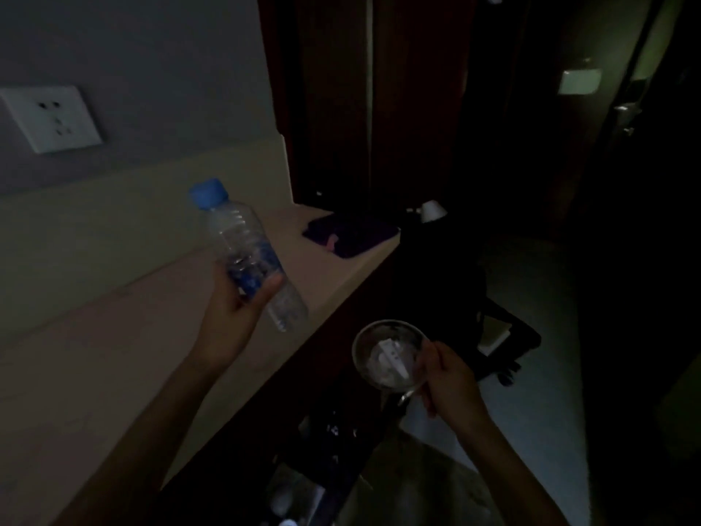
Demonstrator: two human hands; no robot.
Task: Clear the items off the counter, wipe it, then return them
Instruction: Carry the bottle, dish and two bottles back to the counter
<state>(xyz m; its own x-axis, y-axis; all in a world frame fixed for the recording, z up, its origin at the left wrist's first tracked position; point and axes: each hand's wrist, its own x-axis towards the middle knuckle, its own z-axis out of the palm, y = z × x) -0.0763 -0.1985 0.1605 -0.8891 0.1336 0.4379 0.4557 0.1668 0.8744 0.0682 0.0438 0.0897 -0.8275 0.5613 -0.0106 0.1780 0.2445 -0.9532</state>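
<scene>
A clear plastic water bottle (pixel 250 256) with a blue cap and blue label tilts, cap up and to the left, above the pale counter (pixel 113 354), while to its right and nearer, off the counter's edge, a glass bowl (pixel 389 354) holds crumpled white paper.

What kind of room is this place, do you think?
Probably a hotel room: a narrow counter along the wall under a wall socket, a dark wardrobe, and a door with a lever handle down a dim entry.

Glass bowl (pixel 389 354) contents blurred; items under counter (pixel 113 354) edge too dark.
</scene>
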